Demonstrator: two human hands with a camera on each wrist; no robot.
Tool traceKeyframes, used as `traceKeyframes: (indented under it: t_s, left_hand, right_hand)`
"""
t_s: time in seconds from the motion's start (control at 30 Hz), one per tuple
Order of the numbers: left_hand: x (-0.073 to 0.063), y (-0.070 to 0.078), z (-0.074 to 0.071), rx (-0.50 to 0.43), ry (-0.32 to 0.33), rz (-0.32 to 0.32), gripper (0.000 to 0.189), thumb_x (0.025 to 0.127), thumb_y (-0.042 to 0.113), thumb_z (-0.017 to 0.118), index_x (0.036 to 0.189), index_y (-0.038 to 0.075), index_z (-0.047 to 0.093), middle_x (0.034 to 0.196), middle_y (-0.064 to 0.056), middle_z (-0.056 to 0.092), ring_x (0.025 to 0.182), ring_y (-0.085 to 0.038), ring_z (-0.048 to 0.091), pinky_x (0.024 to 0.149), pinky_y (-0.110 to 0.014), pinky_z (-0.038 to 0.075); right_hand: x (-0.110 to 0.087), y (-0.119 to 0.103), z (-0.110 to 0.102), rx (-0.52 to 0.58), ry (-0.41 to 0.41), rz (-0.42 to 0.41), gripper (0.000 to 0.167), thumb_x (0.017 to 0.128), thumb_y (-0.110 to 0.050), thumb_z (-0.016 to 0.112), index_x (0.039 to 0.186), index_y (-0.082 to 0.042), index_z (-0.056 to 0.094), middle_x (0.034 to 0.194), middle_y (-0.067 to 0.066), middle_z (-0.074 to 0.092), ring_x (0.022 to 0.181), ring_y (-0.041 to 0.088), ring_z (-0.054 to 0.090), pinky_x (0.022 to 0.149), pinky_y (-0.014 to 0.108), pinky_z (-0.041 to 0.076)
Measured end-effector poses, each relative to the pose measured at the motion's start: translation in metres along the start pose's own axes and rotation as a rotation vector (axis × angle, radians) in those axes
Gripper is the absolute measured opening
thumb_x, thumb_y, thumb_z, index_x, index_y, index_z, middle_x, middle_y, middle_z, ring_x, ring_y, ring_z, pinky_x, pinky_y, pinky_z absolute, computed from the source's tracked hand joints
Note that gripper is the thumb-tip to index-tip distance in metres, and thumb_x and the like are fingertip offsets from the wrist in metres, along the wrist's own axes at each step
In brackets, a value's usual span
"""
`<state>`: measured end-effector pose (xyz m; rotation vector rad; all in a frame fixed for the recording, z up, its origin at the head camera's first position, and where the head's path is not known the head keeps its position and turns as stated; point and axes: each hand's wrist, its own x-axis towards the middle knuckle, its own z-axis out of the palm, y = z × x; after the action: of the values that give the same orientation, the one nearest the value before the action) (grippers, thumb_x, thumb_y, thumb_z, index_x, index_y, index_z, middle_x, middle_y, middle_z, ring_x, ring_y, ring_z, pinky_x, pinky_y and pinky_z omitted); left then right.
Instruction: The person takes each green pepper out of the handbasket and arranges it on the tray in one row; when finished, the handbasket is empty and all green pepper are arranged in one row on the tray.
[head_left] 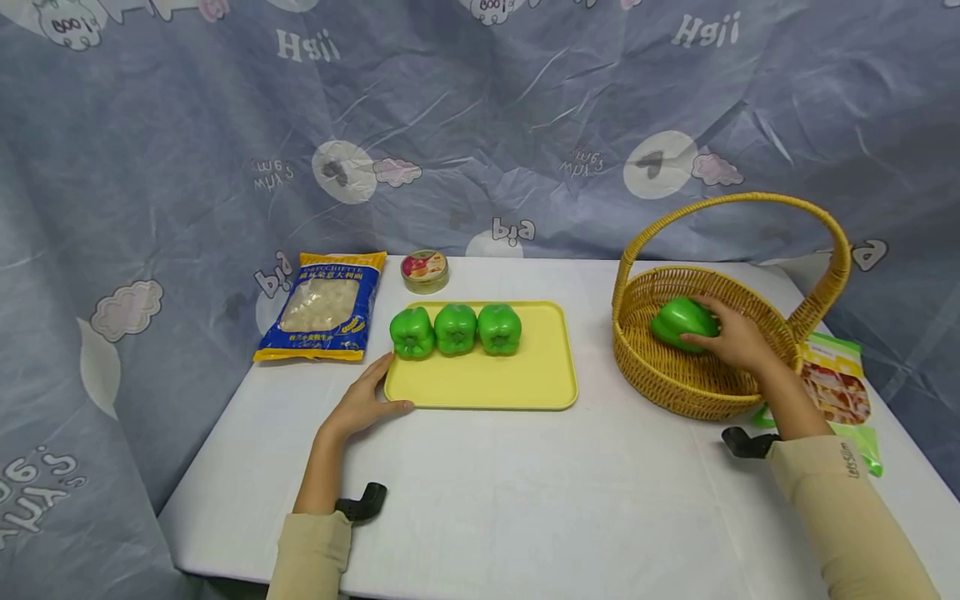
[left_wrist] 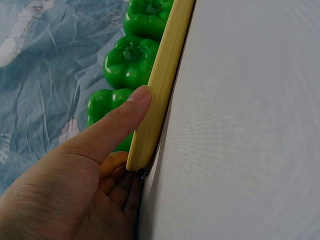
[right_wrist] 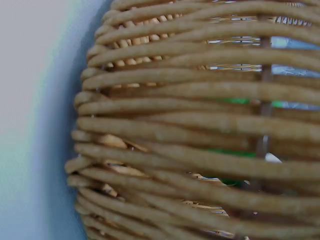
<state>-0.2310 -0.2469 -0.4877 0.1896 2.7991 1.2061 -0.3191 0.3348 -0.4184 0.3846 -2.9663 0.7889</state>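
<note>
Three green bell peppers (head_left: 456, 329) stand in a row along the back left of a yellow tray (head_left: 480, 383). My left hand (head_left: 362, 406) is at the tray's left end; in the left wrist view the thumb (left_wrist: 142, 95) lies against the tray's rim, with the other fingers around the corner. Inside the wicker basket (head_left: 675, 392) my right hand (head_left: 735, 337) grips another green bell pepper (head_left: 681, 323), its thumb and fingers on either side. The basket's woven wall (right_wrist: 190, 120) fills the right wrist view and mostly hides that hand's work.
A blue and yellow bag of orecchiette pasta (head_left: 322, 304) lies at the back left, with a small round can (head_left: 424, 272) beside it. Partly under the right forearm, right of the basket, is a green and yellow food packet (head_left: 836, 383). The basket's tall handle (head_left: 750, 198) arches above it.
</note>
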Motion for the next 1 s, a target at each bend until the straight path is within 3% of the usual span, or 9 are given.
traceKeyframes:
  t_s: [0.3, 0.53, 0.7, 0.83, 1.0]
  left_hand:
    - [0.0, -0.002, 0.004, -0.013, -0.005, 0.018, 0.102, 0.072, 0.044, 0.077, 0.148, 0.01, 0.019, 0.152, -0.009, 0.018, 0.138, -0.03, 0.014, 0.109, -0.049, 0.015]
    - [0.001, -0.001, 0.003, 0.002, 0.002, 0.014, 0.101, 0.072, 0.045, 0.076, 0.148, 0.011, 0.019, 0.152, -0.008, 0.018, 0.138, -0.029, 0.014, 0.11, -0.049, 0.016]
    - [0.001, 0.0, 0.002, 0.004, -0.004, 0.003, 0.102, 0.072, 0.046, 0.076, 0.148, 0.011, 0.018, 0.152, -0.007, 0.018, 0.138, -0.029, 0.013, 0.109, -0.049, 0.016]
    - [0.0, 0.0, 0.001, 0.007, -0.004, -0.001, 0.102, 0.072, 0.046, 0.076, 0.148, 0.011, 0.018, 0.152, -0.007, 0.018, 0.138, -0.029, 0.014, 0.109, -0.049, 0.016]
    - [0.0, 0.0, -0.001, 0.012, -0.005, -0.001, 0.102, 0.072, 0.047, 0.075, 0.148, 0.011, 0.018, 0.152, -0.008, 0.017, 0.138, -0.029, 0.013, 0.11, -0.049, 0.015]
  right_hand:
    - [-0.009, -0.009, 0.0, -0.008, 0.053, -0.018, 0.08, 0.08, -0.041, 0.07, 0.143, -0.007, 0.033, 0.131, 0.034, 0.038, 0.108, 0.052, 0.041, 0.081, 0.065, 0.035]
    - [-0.03, -0.036, -0.002, 0.024, 0.205, -0.029, 0.075, 0.081, -0.035, 0.071, 0.144, -0.013, 0.034, 0.128, 0.034, 0.036, 0.103, 0.051, 0.041, 0.073, 0.063, 0.038]
    - [-0.048, -0.054, 0.0, 0.084, 0.315, -0.065, 0.072, 0.081, -0.029, 0.072, 0.143, -0.02, 0.037, 0.123, 0.027, 0.04, 0.1, 0.044, 0.044, 0.068, 0.055, 0.039]
    - [-0.062, -0.07, 0.003, 0.098, 0.402, -0.117, 0.074, 0.077, -0.023, 0.075, 0.142, -0.025, 0.04, 0.12, 0.021, 0.043, 0.101, 0.04, 0.044, 0.069, 0.051, 0.038]
    - [-0.072, -0.09, 0.014, 0.08, 0.568, -0.286, 0.078, 0.062, -0.011, 0.082, 0.134, -0.017, 0.052, 0.119, 0.02, 0.047, 0.106, 0.036, 0.043, 0.075, 0.048, 0.041]
